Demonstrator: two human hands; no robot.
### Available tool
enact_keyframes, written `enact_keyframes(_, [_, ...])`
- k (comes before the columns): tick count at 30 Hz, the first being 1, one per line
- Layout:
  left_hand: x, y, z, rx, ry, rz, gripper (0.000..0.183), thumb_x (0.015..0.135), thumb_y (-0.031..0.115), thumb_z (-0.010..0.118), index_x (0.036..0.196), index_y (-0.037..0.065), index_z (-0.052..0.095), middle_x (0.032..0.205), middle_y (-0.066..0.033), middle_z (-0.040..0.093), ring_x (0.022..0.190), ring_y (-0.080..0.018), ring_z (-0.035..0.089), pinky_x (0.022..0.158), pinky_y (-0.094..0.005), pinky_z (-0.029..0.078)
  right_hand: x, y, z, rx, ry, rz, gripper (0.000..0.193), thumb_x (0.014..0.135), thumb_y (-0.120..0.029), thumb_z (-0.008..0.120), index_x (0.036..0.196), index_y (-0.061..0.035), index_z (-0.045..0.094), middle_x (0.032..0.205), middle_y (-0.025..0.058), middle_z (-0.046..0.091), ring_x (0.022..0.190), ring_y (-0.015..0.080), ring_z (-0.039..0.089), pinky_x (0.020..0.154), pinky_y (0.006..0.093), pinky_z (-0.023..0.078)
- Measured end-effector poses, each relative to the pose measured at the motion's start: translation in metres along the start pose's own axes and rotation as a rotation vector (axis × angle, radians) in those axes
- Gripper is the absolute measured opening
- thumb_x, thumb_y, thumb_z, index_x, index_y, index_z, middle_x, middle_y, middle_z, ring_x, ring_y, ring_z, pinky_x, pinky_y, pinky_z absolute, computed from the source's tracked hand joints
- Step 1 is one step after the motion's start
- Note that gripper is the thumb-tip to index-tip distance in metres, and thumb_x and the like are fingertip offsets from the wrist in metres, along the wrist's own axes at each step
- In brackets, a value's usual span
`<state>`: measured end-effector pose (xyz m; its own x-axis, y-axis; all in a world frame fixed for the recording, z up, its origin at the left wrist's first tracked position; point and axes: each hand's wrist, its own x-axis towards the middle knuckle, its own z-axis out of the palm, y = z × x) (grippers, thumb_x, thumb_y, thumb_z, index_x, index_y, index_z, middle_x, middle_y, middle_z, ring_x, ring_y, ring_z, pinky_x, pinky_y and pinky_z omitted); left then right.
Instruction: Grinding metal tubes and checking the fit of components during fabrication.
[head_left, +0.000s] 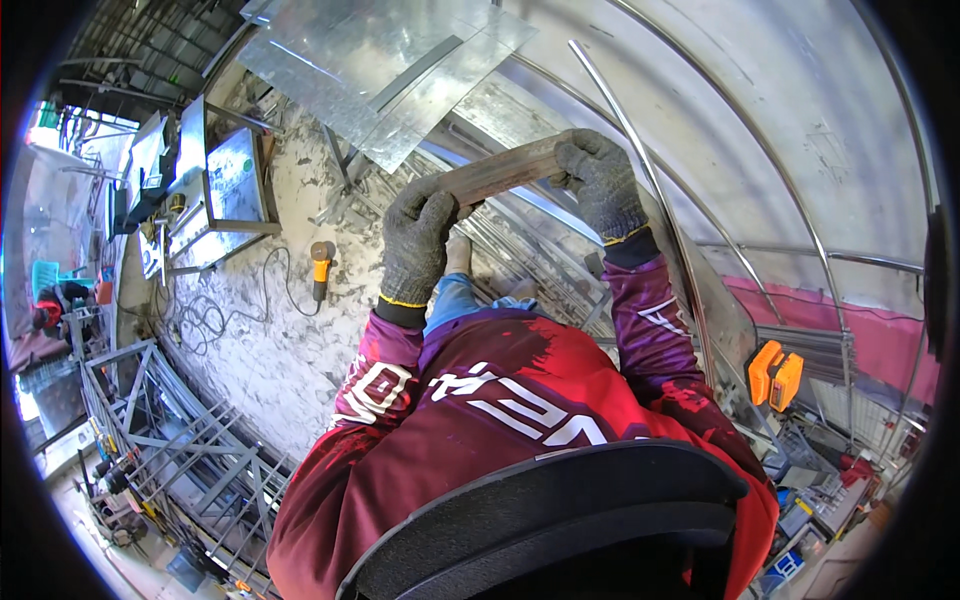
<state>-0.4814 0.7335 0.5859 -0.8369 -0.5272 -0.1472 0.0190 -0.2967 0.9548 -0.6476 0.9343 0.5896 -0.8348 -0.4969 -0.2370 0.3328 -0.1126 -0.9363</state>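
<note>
A short, flat brown bar (505, 172) that looks like wood is held up in front of my chest, spanning both hands and tilted up toward the right. My left hand (415, 240), in a grey knit glove with a yellow-edged cuff, is closed round its left end. At the other end my gloved right hand (602, 188) grips it with fingers and thumb. Beneath the bar, long metal bars (540, 240) lie on the floor beside my feet. Beyond my hands rests a shiny sheet of metal (330, 75) with a dark strip (415, 75) on top.
A yellow angle grinder (320, 270) with its cord lies on the dusty floor to the left. Metal panels (237, 175) stand farther left, above a stacked metal frame (190, 430). Polished pipes (620, 110) lean at right near an orange object (775, 375). Another person (60, 300) is far left.
</note>
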Motion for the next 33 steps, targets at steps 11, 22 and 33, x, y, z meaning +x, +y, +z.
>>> enact_keyframes(11, [0.000,-0.005,0.007,0.052,0.107,0.028,0.026,0.097,0.011,0.062,0.114,-0.008,0.068,0.100,-0.0122,0.069,0.090,-0.0156,0.068,0.077,-0.0288,0.058,0.000,0.000,0.001,0.066,0.022,-0.038,0.023,0.097,-0.012,0.070,0.112,0.0046,0.067,0.092,0.0071,0.069,0.073,0.0122,0.067,0.066,0.0257,0.059])
enact_keyframes(22, [0.009,0.003,0.006,-0.155,-0.150,-0.114,0.032,0.097,0.012,0.064,0.124,-0.004,0.059,0.112,-0.0155,0.067,0.105,-0.0255,0.069,0.092,-0.0413,0.061,-0.001,-0.002,-0.007,-0.042,-0.056,-0.098,0.024,0.099,-0.015,0.067,0.113,0.0049,0.067,0.093,0.0072,0.070,0.074,0.0117,0.067,0.070,0.0256,0.058])
enact_keyframes(33, [0.021,0.012,-0.014,0.043,-0.396,-0.210,0.045,0.095,0.017,0.069,0.133,-0.003,0.058,0.116,-0.0152,0.067,0.102,-0.0242,0.070,0.092,-0.0389,0.061,-0.019,-0.012,-0.018,-0.149,0.018,-0.080,0.023,0.097,-0.013,0.067,0.112,0.0048,0.068,0.093,0.0068,0.070,0.079,0.0118,0.067,0.070,0.0273,0.058])
